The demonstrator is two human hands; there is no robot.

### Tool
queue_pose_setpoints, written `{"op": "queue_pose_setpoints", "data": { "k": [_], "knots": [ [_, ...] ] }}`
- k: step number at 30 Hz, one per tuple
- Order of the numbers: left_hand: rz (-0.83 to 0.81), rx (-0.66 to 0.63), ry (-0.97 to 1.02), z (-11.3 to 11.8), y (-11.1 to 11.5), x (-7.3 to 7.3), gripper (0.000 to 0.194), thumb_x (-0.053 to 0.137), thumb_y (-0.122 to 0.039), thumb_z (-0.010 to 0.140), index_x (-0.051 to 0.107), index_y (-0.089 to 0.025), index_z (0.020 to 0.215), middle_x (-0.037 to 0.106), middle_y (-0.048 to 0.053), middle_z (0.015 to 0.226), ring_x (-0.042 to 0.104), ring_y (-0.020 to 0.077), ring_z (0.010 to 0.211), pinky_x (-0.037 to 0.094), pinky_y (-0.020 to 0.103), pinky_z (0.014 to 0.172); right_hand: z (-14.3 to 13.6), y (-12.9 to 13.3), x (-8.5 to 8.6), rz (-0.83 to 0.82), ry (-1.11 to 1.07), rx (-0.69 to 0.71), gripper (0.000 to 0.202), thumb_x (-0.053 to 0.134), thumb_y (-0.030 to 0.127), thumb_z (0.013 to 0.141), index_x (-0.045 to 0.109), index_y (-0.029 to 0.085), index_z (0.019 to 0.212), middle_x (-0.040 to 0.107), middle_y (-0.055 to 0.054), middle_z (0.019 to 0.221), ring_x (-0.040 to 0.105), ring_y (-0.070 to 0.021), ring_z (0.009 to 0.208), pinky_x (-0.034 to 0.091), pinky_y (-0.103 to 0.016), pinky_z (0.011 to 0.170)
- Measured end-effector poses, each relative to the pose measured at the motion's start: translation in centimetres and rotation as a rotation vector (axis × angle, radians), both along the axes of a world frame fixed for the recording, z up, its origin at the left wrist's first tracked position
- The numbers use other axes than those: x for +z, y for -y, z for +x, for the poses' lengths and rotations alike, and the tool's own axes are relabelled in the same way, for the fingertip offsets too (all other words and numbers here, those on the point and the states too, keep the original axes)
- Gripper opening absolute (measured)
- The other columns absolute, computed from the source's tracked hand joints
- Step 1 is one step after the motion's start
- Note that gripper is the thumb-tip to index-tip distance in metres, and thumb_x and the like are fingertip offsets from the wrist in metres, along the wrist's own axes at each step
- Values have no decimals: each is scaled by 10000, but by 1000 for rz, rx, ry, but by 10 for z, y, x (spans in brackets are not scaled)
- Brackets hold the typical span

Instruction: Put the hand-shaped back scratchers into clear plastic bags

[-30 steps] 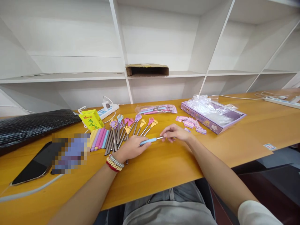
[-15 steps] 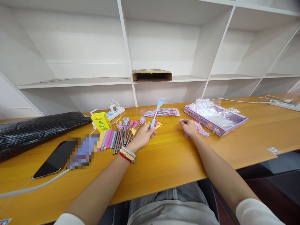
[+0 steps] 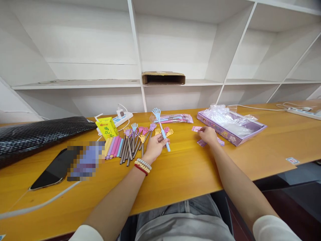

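My left hand [image 3: 154, 148] is closed around the handle of a light blue back scratcher [image 3: 164, 134], its claw end pointing up and away from me. To the right, my right hand [image 3: 208, 135] pinches a small pink printed card [image 3: 196, 128] just above the table. More pink cards [image 3: 201, 143] lie partly hidden under that hand. Left of my left hand are several loose metal rods with coloured claw heads [image 3: 142, 138]. Beside the rods sits a row of yellow, purple, pink and blue handle tubes [image 3: 115, 146].
Bagged back scratchers [image 3: 184, 117] lie at the back of the table. A purple box [image 3: 235, 140] with clear plastic bags stands at right. At left are a yellow carton [image 3: 107, 128], power strip [image 3: 122, 117], phone [image 3: 54, 170] and black bubble-wrapped bundle [image 3: 42, 137]. An open cardboard box [image 3: 163, 73] sits on the shelf.
The back scratcher has turned in my left hand, so its claw faces me and leans left; more of its handle shows. My right hand has shifted slightly right, with the card now more visible.
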State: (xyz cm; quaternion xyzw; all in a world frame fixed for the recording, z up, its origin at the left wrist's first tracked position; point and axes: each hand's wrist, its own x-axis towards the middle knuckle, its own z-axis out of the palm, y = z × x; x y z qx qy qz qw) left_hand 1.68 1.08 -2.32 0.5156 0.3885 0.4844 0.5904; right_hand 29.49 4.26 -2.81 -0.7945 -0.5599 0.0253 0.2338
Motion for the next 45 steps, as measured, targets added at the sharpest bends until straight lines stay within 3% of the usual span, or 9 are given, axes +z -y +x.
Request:
{"op": "queue_pose_setpoints", "data": {
  "k": [6, 11, 15, 23, 30, 37, 45],
  "knots": [
    [-57, 13, -87, 6, 1, 0, 298, 620, -140, 733, 502, -148, 1006, 640, 71, 826, 645, 171, 712, 544, 344, 662, 15, -1, -3, -75, 85, -134, 525, 567, 399, 672, 593, 185, 1151, 565, -160, 1150, 478, -342, 1082, 388, -424, 845],
    [-46, -16, -143, 5, 0, -3, 323, 686, -201, 686, 511, -148, 952, 613, 50, 802, 640, 176, 695, 553, 368, 639, 18, -5, -8, -194, 43, -118, 549, 524, 481, 683, 586, 170, 1132, 566, -164, 1136, 456, -362, 1103, 340, -491, 882],
    [-44, -27, -170, 4, -2, -5, 380, 727, -244, 643, 509, -146, 939, 581, 20, 734, 633, 178, 666, 561, 379, 602, 16, -6, -10, -189, 38, -122, 526, 532, 471, 668, 593, 194, 1111, 569, -151, 1122, 453, -364, 1105, 319, -513, 886],
    [-54, -27, -237, 4, -1, -4, 394, 747, -239, 621, 502, -146, 915, 574, 5, 709, 632, 166, 652, 573, 358, 583, 10, -2, -6, -151, 24, -141, 642, 577, 511, 625, 540, 193, 1182, 557, -154, 1153, 457, -351, 1110, 351, -466, 871],
    [-40, -31, -277, 4, -1, -3, 372, 728, -232, 646, 495, -147, 923, 567, 5, 709, 630, 161, 638, 574, 351, 557, 4, -2, -5, -149, -2, -78, 540, 594, 496, 626, 602, 217, 1089, 613, -132, 1080, 511, -337, 1061, 376, -427, 836],
    [-38, -32, -283, 5, 4, 2, 380, 728, -241, 645, 489, -139, 922, 570, 9, 709, 618, 151, 615, 574, 349, 552, 1, -1, -8, -34, -9, -35, 477, 619, 388, 627, 617, 213, 1071, 646, -109, 1038, 556, -304, 1007, 410, -369, 791],
    [-16, -35, -318, 4, -1, -4, 386, 733, -250, 639, 498, -145, 927, 577, 13, 711, 628, 168, 650, 575, 339, 548, -1, -2, -7, 119, -117, 62, 335, 545, 231, 696, 665, 188, 1006, 683, -71, 981, 614, -217, 915, 429, -270, 762]
  ]
}}
